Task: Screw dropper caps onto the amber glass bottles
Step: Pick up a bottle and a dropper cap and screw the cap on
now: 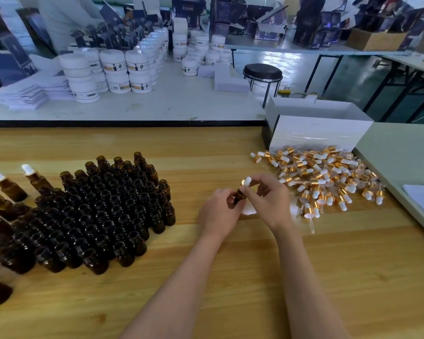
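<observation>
Gripping amber bottle (239,195), left hand (218,212); right hand (269,199) pinching dropper cap (246,181).

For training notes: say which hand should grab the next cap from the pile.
Right, likely. The right hand, pinching a cap, is nearer the cap pile; the left hand grips the bottle, farther away.
</observation>
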